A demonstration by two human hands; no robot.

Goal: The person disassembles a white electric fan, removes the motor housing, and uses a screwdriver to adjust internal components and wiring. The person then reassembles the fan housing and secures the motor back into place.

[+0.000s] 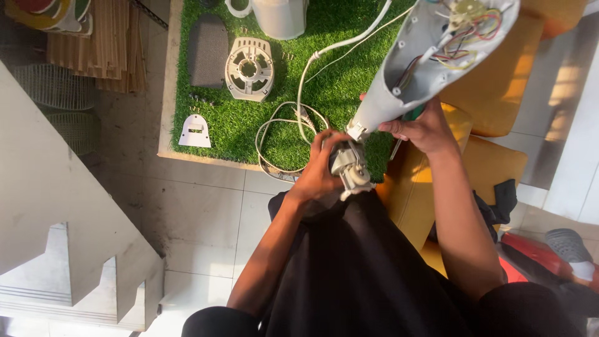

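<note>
My left hand grips a small grey motor with a short shaft, held above my lap. My right hand holds the narrow neck of a white plastic fan housing, which tilts up to the right. The housing's open underside shows coloured wires and a small switch part. The motor sits right at the housing's lower end. A screwdriver with a green handle seems tucked under my right hand, mostly hidden.
A low table topped with green artificial grass carries a round white motor cover, a dark grey cover, a small white bracket, several screws, a coiled white cord and a white container. Yellow cushions lie at right.
</note>
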